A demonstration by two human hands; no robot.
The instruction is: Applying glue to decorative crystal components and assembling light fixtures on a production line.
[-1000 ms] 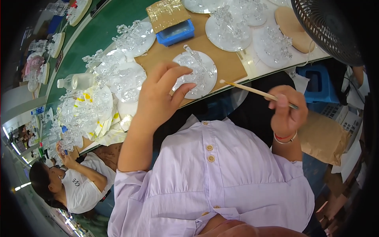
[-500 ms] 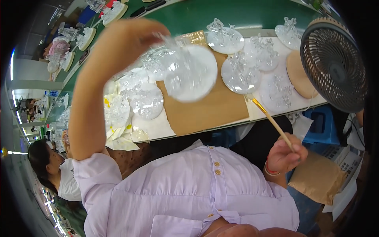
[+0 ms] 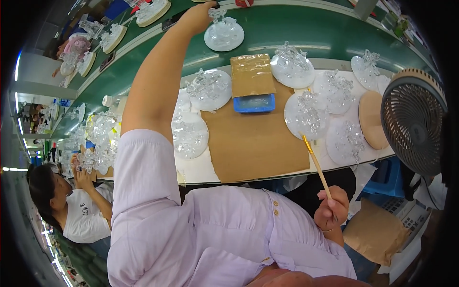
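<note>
My left hand [image 3: 198,18] is stretched far out over the green belt. Its fingers close on the top of a clear plastic figure on a round white base [image 3: 224,38], partly hidden by the frame's upper edge. In my right hand [image 3: 332,206], held low in front of my body, is a paintbrush [image 3: 316,165] with a wooden handle, its tip pointing up at another clear figure on a round base [image 3: 306,115]. Between the arms, a blue tray [image 3: 254,104] sits partly under a taped cardboard piece [image 3: 251,71] on a brown cardboard sheet [image 3: 258,148].
Several more clear figures on round bases [image 3: 208,90] surround the cardboard sheet. A black fan [image 3: 413,124] stands at the right. A tan disc [image 3: 372,119] lies beside it. At the left, a co-worker [image 3: 86,215] handles similar clear pieces. A brown paper package [image 3: 375,232] lies low at the right.
My left hand has carried the clear figure from above the cardboard up and away onto the green belt, uncovering the blue tray. My right hand, with the paintbrush, has shifted slightly left.
</note>
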